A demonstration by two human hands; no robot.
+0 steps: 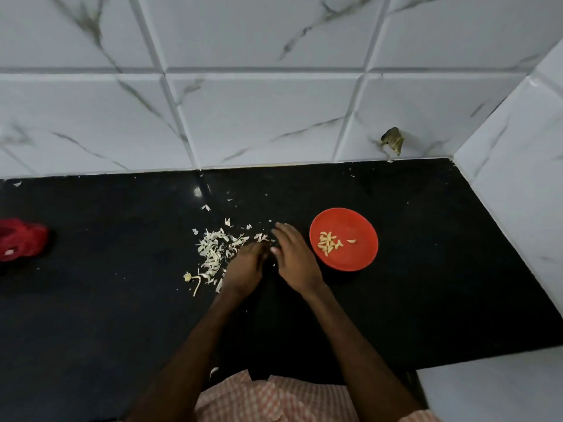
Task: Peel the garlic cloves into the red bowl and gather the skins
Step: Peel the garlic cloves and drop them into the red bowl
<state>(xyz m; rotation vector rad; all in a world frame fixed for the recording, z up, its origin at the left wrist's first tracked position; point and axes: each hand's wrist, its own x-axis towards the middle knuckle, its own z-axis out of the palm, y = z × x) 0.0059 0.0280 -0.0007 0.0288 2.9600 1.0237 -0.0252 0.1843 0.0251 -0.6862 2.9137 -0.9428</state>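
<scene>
A red bowl sits on the black counter, right of middle, with several peeled garlic cloves lying in it. A loose heap of white garlic skins is spread to the left of my hands. My left hand lies palm down at the heap's right edge, its fingertips among the skins. My right hand lies flat just left of the bowl, fingers stretched toward a few stray skins. Neither hand holds anything that I can see.
A garlic stem and root scrap lies at the heap's lower left. A red mesh bag lies at the counter's far left. White marble tile walls close the back and the right side. A chipped hole marks the back wall.
</scene>
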